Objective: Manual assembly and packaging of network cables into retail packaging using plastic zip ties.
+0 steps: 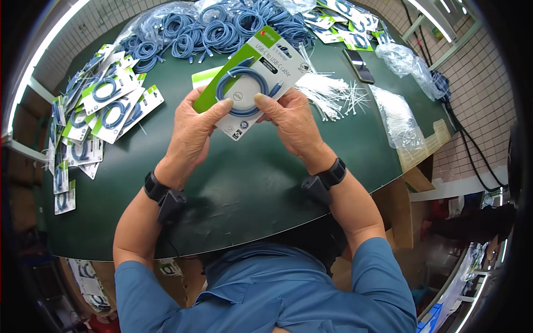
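While 2 hands pinch a carded cable, clear bag rightward, white ties inside.

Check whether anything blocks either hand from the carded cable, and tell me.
Nothing visible does. The left hand and right hand both hold the green-and-white card directly, thumbs in front, beside the blue cable. The white cable ties lie off to the right, not in between.
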`<act>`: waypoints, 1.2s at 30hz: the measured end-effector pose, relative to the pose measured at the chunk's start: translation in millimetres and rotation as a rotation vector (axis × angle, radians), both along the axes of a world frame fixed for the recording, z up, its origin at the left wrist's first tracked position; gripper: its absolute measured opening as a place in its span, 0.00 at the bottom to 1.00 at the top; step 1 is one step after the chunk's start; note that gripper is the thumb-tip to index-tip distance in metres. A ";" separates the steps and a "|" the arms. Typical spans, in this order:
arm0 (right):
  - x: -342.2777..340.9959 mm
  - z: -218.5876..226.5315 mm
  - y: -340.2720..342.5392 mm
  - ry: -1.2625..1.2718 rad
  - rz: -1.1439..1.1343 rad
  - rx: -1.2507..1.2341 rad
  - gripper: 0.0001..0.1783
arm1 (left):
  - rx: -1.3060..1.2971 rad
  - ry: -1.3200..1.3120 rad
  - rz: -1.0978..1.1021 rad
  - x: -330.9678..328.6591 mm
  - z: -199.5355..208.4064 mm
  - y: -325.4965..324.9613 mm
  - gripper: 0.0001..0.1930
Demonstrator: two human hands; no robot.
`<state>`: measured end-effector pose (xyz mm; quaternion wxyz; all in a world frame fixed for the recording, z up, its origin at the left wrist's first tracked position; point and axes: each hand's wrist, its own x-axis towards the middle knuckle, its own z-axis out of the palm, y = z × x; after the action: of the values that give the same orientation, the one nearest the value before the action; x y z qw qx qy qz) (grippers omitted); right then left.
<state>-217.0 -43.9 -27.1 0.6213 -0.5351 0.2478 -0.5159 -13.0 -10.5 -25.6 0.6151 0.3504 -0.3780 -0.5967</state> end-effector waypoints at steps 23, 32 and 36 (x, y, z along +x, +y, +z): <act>-9.5 26.8 8.3 0.575 -0.044 -0.459 0.20 | -0.570 -0.694 0.365 -2.7 39.9 15.9 0.39; -9.2 22.7 5.6 0.416 -0.036 -0.334 0.17 | -0.236 -0.493 0.022 12.4 37.7 10.9 0.26; -15.4 22.1 3.5 0.530 -0.011 -0.364 0.18 | -0.146 -0.665 -0.041 16.1 42.9 11.4 0.21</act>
<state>-232.4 -40.4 -5.0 0.4265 -0.7518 0.3077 -0.3979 3.2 0.9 17.2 0.4694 0.4731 -0.6066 -0.4334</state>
